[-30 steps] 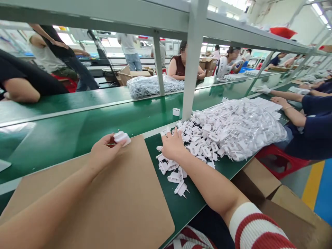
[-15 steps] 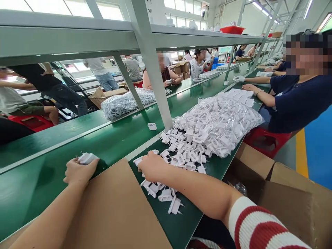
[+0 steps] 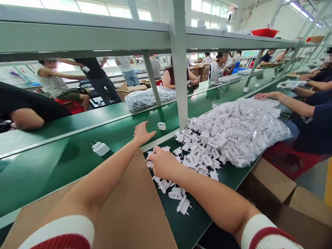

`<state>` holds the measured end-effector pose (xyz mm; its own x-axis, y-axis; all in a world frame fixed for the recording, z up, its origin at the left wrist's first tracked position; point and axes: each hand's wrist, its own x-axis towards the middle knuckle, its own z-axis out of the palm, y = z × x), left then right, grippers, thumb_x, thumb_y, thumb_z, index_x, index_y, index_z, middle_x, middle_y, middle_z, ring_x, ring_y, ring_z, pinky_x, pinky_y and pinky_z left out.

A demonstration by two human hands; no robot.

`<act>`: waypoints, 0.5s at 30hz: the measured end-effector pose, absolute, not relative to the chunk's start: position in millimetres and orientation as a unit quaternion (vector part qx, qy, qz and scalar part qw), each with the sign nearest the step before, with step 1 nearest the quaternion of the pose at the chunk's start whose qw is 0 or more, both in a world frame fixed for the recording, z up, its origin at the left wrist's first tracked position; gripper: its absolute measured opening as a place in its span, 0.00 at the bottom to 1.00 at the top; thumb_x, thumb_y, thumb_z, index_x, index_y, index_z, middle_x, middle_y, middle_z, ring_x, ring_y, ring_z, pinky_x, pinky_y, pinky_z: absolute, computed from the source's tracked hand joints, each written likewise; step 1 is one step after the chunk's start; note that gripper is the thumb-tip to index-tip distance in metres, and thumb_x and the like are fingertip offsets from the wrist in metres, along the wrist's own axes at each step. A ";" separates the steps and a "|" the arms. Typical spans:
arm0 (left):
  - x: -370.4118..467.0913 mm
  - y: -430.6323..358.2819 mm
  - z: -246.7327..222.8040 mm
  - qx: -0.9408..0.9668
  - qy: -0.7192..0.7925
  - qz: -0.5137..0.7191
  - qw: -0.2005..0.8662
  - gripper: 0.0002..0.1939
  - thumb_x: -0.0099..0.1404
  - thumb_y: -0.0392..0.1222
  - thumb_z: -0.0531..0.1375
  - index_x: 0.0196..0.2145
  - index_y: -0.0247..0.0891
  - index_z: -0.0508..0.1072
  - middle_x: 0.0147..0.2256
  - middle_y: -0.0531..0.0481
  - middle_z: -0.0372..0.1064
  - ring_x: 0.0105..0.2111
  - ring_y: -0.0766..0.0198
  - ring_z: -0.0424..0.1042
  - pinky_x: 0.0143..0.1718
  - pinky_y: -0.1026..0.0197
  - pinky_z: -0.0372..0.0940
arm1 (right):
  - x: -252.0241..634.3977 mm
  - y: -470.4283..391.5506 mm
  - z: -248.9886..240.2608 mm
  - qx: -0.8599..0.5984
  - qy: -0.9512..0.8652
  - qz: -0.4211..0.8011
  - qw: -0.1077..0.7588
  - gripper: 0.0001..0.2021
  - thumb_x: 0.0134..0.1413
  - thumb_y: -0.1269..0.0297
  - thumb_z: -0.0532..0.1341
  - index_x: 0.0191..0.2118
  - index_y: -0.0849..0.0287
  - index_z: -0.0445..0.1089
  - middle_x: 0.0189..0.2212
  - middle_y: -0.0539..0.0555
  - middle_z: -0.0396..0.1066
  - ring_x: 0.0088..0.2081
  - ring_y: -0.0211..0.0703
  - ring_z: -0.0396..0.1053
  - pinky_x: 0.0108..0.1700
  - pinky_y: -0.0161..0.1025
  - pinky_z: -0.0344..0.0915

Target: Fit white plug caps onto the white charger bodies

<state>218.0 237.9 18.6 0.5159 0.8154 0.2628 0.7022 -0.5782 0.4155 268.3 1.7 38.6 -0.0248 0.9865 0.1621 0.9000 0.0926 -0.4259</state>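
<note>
My left hand [image 3: 143, 135] is over the green conveyor belt [image 3: 121, 133], holding nothing, with thumb and fingers spread. Just beyond its fingertips stands a hollow white plug housing [image 3: 161, 126]. My right hand [image 3: 165, 162] is closed on a white two-pin plug piece [image 3: 149, 163] at the edge of the pile; its fingers partly hide the piece. Loose white plug pieces [image 3: 183, 205] lie beneath and around that hand. Further left on the belt rests a white charger plug [image 3: 100, 148] with its pins pointing up and left.
A cardboard sheet [image 3: 129, 204] lies under my forearms. A clear bag of plug pieces [image 3: 241, 135] bulges on the right. A grey post [image 3: 178, 69] rises beside the belt. Open cardboard boxes [image 3: 275, 180] stand below right. A co-worker's hand [image 3: 267, 95] is beyond the bag.
My left hand has let go of the charger plug, leaving it on the belt, and has moved right towards the hollow housing. My right hand stays at the pile. The view has turned left.
</note>
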 end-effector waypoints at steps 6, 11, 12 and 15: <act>267.3 245.9 10.9 0.855 0.443 0.185 0.199 0.39 0.55 0.58 0.71 0.58 0.33 0.68 0.57 0.31 0.72 0.63 0.38 0.63 0.61 0.47 0.54 | 266.5 3.2 35.2 -0.661 -0.677 0.137 0.292 0.12 0.59 0.67 0.60 0.47 0.59 0.77 0.47 0.57 0.64 0.37 0.40 0.69 0.42 0.39 0.71; 257.5 234.4 9.4 0.832 0.462 0.217 0.216 0.25 0.62 0.53 0.67 0.52 0.36 0.72 0.50 0.37 0.77 0.53 0.46 0.72 0.58 0.48 0.55 | 273.4 9.4 38.3 -0.645 -0.559 0.206 0.478 0.12 0.50 0.65 0.67 0.43 0.57 0.79 0.50 0.57 0.64 0.40 0.41 0.71 0.48 0.42 0.73; 247.7 229.0 10.8 0.829 0.462 0.233 0.215 0.25 0.62 0.54 0.67 0.52 0.37 0.71 0.50 0.38 0.77 0.52 0.47 0.73 0.57 0.49 0.57 | 275.2 10.3 40.5 -0.633 -0.540 0.219 0.510 0.16 0.48 0.66 0.68 0.46 0.57 0.78 0.50 0.57 0.65 0.41 0.41 0.71 0.48 0.42 0.74; 202.8 206.0 18.2 0.819 0.456 0.276 0.212 0.25 0.61 0.57 0.67 0.49 0.39 0.72 0.49 0.43 0.77 0.47 0.51 0.74 0.49 0.55 0.62 | 277.5 10.4 48.2 -0.559 -0.482 0.288 0.609 0.27 0.42 0.66 0.70 0.53 0.55 0.75 0.47 0.54 0.72 0.40 0.40 0.72 0.47 0.43 0.75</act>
<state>202.8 206.0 18.2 0.4319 0.8639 0.2589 0.6305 -0.4945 0.5983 277.5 10.4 48.2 0.3684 0.8909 0.2655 0.1885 0.2081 -0.9598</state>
